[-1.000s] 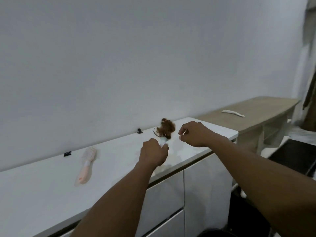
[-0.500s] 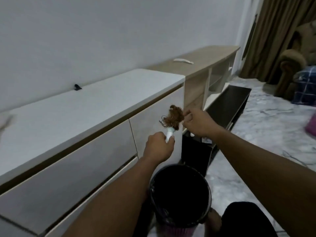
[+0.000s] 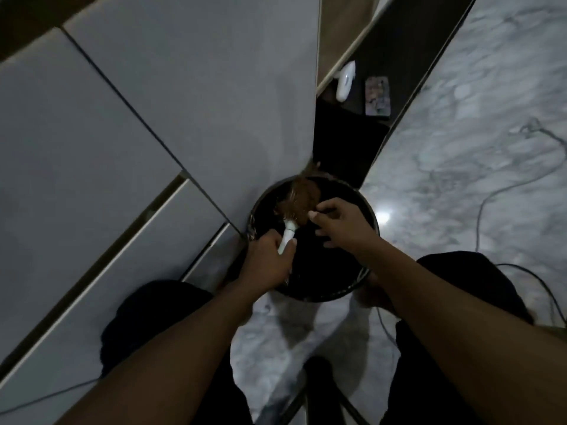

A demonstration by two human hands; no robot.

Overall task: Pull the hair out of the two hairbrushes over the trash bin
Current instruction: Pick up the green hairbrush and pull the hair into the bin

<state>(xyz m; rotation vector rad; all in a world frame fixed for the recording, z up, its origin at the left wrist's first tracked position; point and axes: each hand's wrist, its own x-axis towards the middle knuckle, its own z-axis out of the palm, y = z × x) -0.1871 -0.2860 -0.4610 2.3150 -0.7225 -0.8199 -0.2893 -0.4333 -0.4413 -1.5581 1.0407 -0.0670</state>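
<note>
Now we hold one hairbrush (image 3: 290, 223) over the trash bin (image 3: 366, 207), low in the middle of the frame.

Left of centre, our left hand (image 3: 268, 265) is clenched round the white handle, its grip tight, the head pointing up the frame over the black bin's opening. Brown hair (image 3: 302, 199) is matted on the bristles. Just right of it, our right hand (image 3: 343, 225) pinches at that clump, fingers touching it. Marble floor (image 3: 460, 148) fills the right side.
</note>
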